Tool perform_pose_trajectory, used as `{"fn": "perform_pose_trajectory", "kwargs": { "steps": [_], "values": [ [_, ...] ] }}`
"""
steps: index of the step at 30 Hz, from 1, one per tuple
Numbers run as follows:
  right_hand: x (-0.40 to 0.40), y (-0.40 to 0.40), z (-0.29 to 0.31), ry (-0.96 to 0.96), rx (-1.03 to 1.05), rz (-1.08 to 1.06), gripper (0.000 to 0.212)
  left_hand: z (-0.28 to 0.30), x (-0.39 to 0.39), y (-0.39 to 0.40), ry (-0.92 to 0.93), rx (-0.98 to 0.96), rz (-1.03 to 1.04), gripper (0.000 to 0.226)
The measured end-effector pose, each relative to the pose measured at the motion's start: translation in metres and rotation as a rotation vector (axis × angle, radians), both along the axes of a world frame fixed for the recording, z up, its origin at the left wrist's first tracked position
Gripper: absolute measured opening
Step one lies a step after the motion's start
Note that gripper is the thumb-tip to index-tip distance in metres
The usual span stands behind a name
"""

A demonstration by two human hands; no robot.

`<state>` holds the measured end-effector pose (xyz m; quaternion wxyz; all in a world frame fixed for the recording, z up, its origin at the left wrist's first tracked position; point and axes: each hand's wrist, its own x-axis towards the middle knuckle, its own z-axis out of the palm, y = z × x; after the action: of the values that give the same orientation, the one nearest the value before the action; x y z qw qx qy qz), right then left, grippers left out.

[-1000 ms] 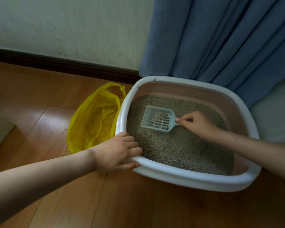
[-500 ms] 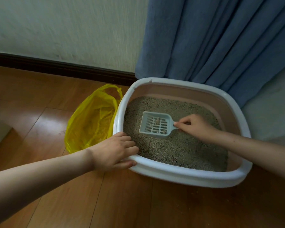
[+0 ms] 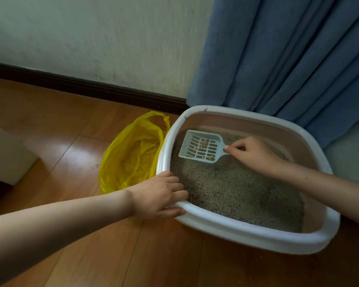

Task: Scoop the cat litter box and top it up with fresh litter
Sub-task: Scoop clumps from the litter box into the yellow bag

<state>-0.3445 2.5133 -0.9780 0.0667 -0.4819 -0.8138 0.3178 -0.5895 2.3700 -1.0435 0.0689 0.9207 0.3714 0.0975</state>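
Observation:
A white-rimmed litter box (image 3: 247, 233) with pinkish inner walls sits on the wooden floor, filled with grey litter (image 3: 236, 189). My right hand (image 3: 251, 154) grips the handle of a pale slotted scoop (image 3: 201, 147), which is held above the litter near the box's far left corner with a few small clumps in it. My left hand (image 3: 160, 195) grips the box's near left rim, fingers inside and thumb outside. An open yellow plastic bag (image 3: 131, 154) lies on the floor just left of the box.
A blue curtain (image 3: 288, 59) hangs behind the box against a pale wall with a dark skirting board (image 3: 81, 85). A white furniture edge (image 3: 6, 154) stands at the far left. Wooden floor (image 3: 133, 255) stretches in front.
The scoop has lifted out of the litter and moved toward the far left corner of the box, carrying a few clumps. My left hand stays on the rim.

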Motion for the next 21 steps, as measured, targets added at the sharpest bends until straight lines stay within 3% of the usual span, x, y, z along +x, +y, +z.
{"fn": "perform_pose_trajectory", "kwargs": {
  "steps": [7,14,18,21],
  "values": [
    [-0.108,0.008,0.035,-0.167,0.182,0.190,0.044,-0.001,-0.001,0.000,-0.024,-0.022,0.013,0.028],
    [-0.222,-0.012,0.054,-0.562,0.526,0.475,0.003,-0.006,-0.002,0.001,-0.069,-0.012,0.001,0.028],
    [-0.255,-0.028,0.047,-0.792,0.652,0.578,0.026,-0.008,-0.002,0.000,-0.089,0.002,-0.003,0.029],
    [-0.262,-0.033,0.041,-0.834,0.674,0.584,0.026,-0.009,-0.003,0.001,-0.106,-0.002,-0.004,0.029]
  ]
}}
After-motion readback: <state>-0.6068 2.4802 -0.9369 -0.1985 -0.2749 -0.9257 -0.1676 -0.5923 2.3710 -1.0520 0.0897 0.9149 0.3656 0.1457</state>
